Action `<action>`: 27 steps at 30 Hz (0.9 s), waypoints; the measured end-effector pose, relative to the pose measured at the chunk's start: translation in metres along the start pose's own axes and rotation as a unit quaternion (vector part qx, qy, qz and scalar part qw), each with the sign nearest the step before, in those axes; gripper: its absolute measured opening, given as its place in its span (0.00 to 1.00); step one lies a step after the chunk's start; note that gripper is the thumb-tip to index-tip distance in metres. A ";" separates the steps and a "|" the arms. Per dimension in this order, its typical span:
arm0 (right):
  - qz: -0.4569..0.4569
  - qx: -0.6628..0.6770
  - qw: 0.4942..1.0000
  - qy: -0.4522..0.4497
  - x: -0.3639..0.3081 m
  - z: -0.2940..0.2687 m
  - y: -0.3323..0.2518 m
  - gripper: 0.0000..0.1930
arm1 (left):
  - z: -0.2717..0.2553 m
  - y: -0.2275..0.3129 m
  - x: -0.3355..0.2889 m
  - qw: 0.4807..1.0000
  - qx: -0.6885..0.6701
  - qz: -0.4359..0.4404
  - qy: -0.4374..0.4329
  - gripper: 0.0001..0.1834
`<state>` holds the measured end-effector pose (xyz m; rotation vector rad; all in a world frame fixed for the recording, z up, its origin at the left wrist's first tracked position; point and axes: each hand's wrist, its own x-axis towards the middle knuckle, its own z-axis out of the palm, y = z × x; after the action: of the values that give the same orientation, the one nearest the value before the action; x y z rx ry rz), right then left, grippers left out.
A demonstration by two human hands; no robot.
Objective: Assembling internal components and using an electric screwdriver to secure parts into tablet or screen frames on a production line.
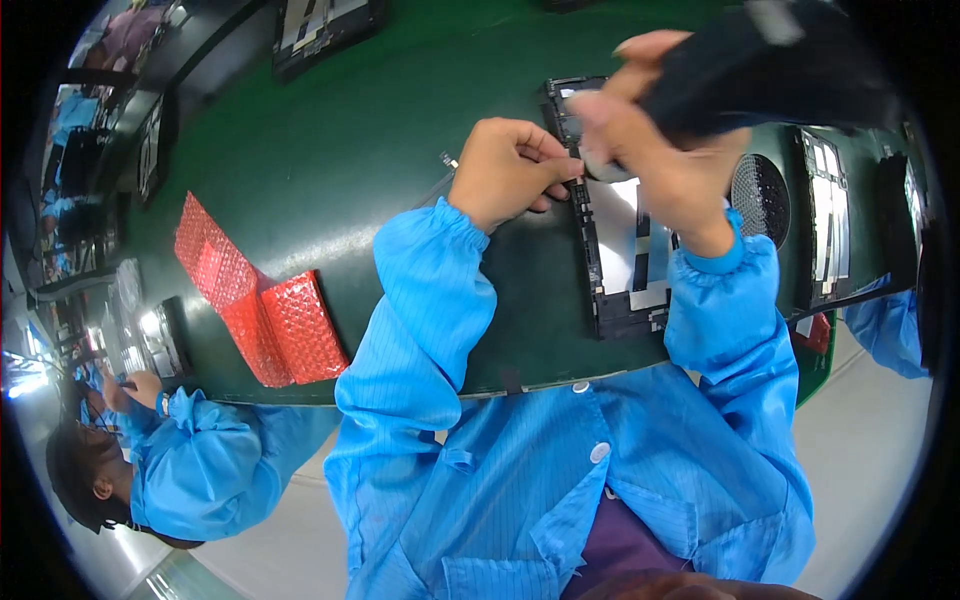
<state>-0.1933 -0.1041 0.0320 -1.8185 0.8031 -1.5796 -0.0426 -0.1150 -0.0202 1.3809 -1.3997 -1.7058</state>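
Left hand (510,170) pinched shut on the left edge of the open black device frame (625,250) lying at the desk's (330,160) near edge. Right hand (655,150) gripped a dark tool (770,70), tip pressed on the frame's top. Step looked like fastening or seating a part; next move needs a steady frame.

left hand (510,170) pinching at left edge of open device frame (625,260) | right hand (655,140) gripping dark tool (770,65) above frame | frame lying on green surface (340,150) | red bubble-wrap bags (265,300) lying well apart at left
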 end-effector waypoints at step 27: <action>0.053 0.000 0.983 0.178 -0.061 -0.148 0.010 0.19 | -0.001 0.006 -0.008 0.999 0.028 -0.021 0.022 0.08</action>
<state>-0.3476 -0.0705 0.0035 -1.4835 1.0397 -1.8609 -0.0403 -0.1107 -0.0118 1.4793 -1.4140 -1.6627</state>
